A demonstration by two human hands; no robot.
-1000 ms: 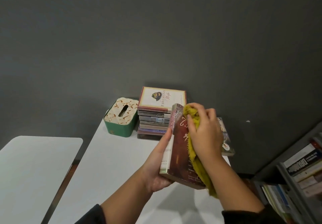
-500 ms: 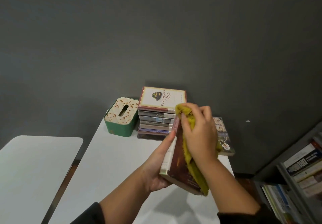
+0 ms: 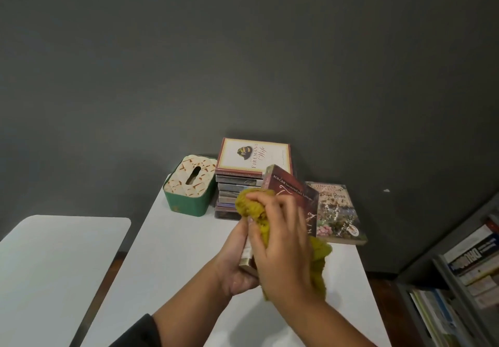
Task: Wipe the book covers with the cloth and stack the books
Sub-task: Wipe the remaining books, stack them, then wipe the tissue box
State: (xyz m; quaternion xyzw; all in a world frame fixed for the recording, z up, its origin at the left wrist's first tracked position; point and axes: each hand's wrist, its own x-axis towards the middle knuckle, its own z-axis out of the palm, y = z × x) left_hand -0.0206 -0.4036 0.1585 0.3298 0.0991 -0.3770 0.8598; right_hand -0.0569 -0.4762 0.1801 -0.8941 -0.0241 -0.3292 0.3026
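Cloth moved left, tissue box slotted

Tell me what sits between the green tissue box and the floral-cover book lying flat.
In the head view, the stack of books stands between the tissue box and floral book.

A dark grey wall is filling most of the view. A white tabletop is butting against it, a second white table sitting left, a bookshelf standing right.
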